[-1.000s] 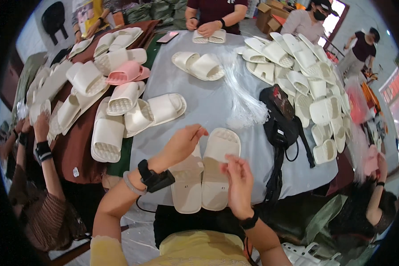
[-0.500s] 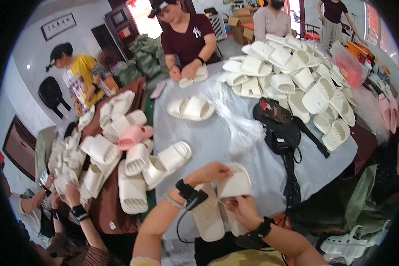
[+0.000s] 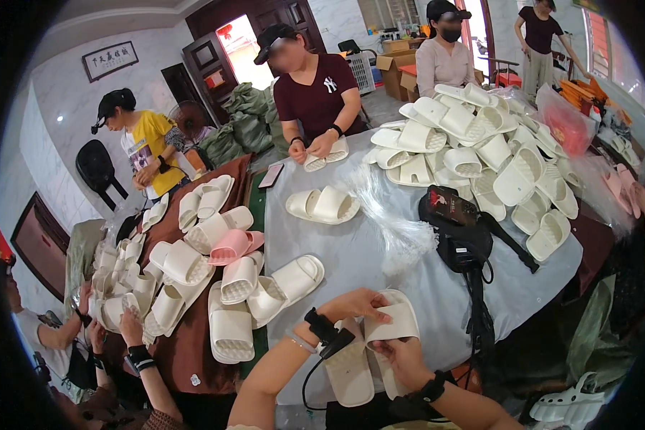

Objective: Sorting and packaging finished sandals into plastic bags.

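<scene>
A pair of cream slide slippers lies at the near edge of the grey-covered table, toes pointing away from me. My left hand (image 3: 362, 305) reaches over from the left, its fingers closed at the upper left edge of the right-hand slipper's strap (image 3: 397, 319). At the strap's lower edge, my right hand (image 3: 406, 360) has its thumb and fingers closed, partly tucked under it. Beside it, the left-hand slipper (image 3: 351, 376) shows its flat insole; my left wrist and a black wrist device hide its front. Whatever small thing may be between my fingertips cannot be made out.
A large heap of cream slippers (image 3: 466, 136) covers the far right. A black bag (image 3: 460, 240) and a bundle of clear plastic strands (image 3: 398, 229) lie mid-table. More slippers, with one pink slipper (image 3: 231, 246), fill the brown-covered left table (image 3: 186, 355). Co-workers handle slippers across and left.
The whole view has tilted up, so the tables sit lower and slightly right in it. My hands stay at the same slipper's strap, with the fingers slightly shifted.
</scene>
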`<action>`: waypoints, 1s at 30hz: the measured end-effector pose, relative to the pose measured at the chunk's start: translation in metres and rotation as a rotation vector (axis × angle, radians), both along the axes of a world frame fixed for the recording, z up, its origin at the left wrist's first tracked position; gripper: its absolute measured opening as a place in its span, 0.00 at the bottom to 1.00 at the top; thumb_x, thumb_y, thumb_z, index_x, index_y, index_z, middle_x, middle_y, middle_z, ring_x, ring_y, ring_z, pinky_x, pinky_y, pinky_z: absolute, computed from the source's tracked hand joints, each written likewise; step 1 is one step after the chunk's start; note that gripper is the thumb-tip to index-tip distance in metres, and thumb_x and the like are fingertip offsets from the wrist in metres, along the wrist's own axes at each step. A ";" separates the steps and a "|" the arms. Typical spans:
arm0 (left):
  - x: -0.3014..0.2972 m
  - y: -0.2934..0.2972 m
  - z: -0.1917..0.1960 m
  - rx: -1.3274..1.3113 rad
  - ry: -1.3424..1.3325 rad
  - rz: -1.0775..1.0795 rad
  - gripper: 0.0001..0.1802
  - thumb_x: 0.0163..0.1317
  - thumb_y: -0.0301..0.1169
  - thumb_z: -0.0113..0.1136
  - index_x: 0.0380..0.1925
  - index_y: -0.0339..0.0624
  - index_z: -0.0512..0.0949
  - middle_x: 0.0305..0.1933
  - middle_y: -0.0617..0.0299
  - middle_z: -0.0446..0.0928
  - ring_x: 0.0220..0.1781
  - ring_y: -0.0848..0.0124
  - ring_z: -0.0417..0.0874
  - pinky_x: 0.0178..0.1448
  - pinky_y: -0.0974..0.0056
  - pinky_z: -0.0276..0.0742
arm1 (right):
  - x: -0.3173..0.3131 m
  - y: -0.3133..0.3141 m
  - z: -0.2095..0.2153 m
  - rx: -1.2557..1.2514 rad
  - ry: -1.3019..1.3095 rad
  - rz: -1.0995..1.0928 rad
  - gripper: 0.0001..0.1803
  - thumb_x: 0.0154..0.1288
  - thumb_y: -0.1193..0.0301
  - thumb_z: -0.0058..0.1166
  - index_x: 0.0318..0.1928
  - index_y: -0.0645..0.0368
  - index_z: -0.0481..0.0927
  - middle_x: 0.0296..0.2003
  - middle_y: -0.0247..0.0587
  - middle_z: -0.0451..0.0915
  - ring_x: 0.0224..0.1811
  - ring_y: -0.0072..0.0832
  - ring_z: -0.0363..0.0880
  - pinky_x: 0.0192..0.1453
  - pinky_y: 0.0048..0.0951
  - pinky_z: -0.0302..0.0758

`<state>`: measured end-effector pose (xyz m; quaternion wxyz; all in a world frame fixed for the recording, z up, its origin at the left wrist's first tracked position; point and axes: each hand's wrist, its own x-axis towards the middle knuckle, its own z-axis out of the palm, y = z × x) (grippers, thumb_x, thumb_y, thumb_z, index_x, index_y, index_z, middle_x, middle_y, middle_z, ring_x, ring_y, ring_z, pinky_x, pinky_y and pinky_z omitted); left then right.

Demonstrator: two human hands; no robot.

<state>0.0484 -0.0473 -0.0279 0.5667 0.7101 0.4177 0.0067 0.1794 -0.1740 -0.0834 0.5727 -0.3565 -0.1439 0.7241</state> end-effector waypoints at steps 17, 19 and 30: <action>-0.005 0.005 -0.004 -0.199 -0.026 -0.072 0.28 0.43 0.43 0.68 0.41 0.36 0.76 0.37 0.63 0.77 0.38 0.74 0.73 0.44 0.70 0.67 | -0.003 -0.009 -0.003 0.117 -0.089 0.012 0.09 0.60 0.82 0.42 0.41 0.69 0.71 0.33 0.43 0.76 0.34 0.27 0.77 0.39 0.27 0.76; -0.003 0.002 -0.003 -0.165 -0.023 -0.054 0.26 0.45 0.42 0.67 0.41 0.35 0.76 0.38 0.63 0.76 0.39 0.74 0.73 0.45 0.71 0.66 | 0.000 -0.006 0.002 0.065 -0.085 0.035 0.14 0.61 0.82 0.43 0.48 0.65 0.67 0.40 0.41 0.73 0.37 0.26 0.75 0.41 0.27 0.76; -0.006 0.000 -0.004 -0.153 -0.050 0.001 0.26 0.45 0.37 0.68 0.42 0.37 0.71 0.40 0.64 0.74 0.41 0.75 0.72 0.45 0.71 0.66 | 0.000 -0.004 0.003 0.043 -0.017 0.050 0.16 0.59 0.83 0.40 0.49 0.71 0.66 0.46 0.47 0.71 0.45 0.33 0.75 0.47 0.29 0.77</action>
